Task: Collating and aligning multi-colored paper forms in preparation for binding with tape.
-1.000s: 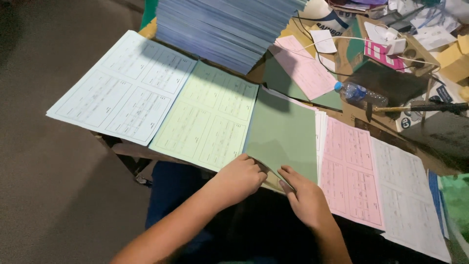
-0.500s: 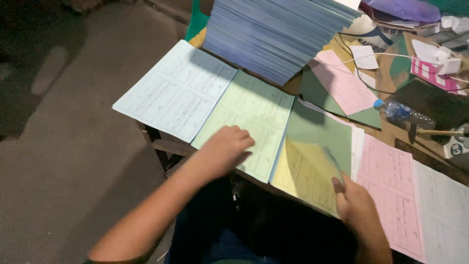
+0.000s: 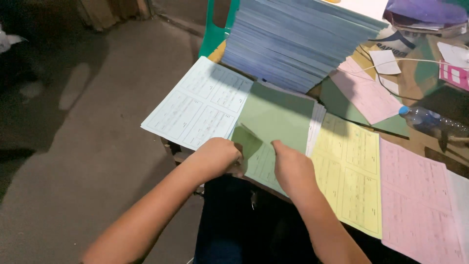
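Near the table edge, both hands (image 3: pixel 220 157) (image 3: pixel 292 168) pinch the green sheet (image 3: pixel 276 117), long axis running away.

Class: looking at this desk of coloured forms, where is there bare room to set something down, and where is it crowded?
Hardly any bare tabletop shows. The blue form, green sheet, yellow form and pink form lie edge to edge. One dark strip stays free between the bottle and pink form. The far right corner is cluttered; the blue stack fills the back.

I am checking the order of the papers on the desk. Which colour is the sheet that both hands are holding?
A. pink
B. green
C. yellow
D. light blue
B: the left hand and the right hand both grip the near edge of the green sheet.
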